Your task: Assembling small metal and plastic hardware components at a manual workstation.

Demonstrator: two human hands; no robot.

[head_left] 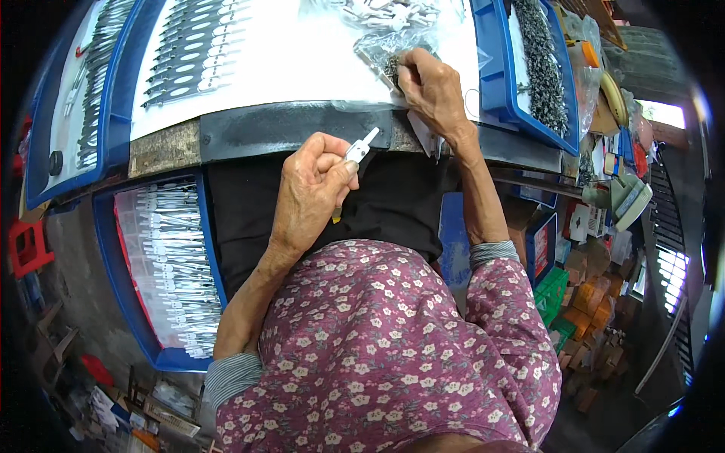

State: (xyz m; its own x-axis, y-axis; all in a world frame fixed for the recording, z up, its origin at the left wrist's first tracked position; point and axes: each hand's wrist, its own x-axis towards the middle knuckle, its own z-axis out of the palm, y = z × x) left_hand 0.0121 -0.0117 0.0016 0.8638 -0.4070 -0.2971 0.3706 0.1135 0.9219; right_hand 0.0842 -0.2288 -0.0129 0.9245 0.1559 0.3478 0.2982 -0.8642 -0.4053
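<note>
In front of the table's edge, my left hand [313, 181] is closed on a small white plastic part [361, 148]. The part has a narrow tip pointing up and to the right, and dark holes in its body. Farther off, over the tabletop, my right hand [434, 94] reaches down with its fingers pinched together. Its fingertips are at a clear plastic bag [370, 49] with small dark and brassy pieces [390, 68] in it. Whatever the fingertips hold is hidden. A heap of white plastic parts [389, 13] lies just beyond the bag.
Rows of dark-and-white parts [189, 53] lie on the white tabletop [279, 68]. At the right stands a blue tray [495, 87] of small dark pieces [542, 75]. Another blue tray [117, 124] is at the left. Below the table, a blue bin [113, 264] holds many slim metal-and-white parts [177, 264].
</note>
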